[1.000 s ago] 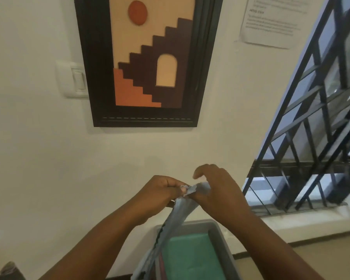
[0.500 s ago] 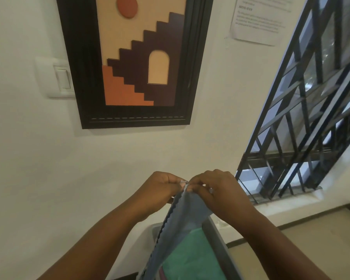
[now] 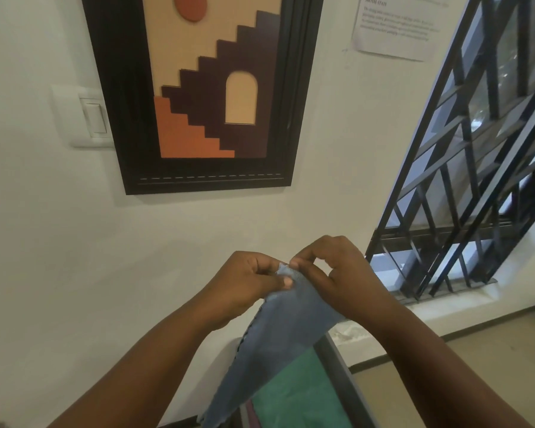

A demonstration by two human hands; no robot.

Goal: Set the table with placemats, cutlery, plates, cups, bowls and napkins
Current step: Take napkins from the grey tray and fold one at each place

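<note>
Both hands pinch one blue napkin corner.
Left hand [image 3: 244, 282] and right hand [image 3: 331, 273] pinch the napkin [image 3: 278, 341]; it hangs over a grey bin [image 3: 337, 359].

1. A framed staircase picture [image 3: 210, 88] is hanging on the white wall [image 3: 59, 242] — a light switch [image 3: 88, 118] sitting just beside it.
2. A printed notice [image 3: 394, 24] is hanging near a barred window [image 3: 476, 180].

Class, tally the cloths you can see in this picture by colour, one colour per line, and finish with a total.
Blue cloth, pinched by the left hand and right hand: 1
Green cloth, in the grey bin: 1
Pink cloth, only an edge showing: 1
Total: 3
</note>
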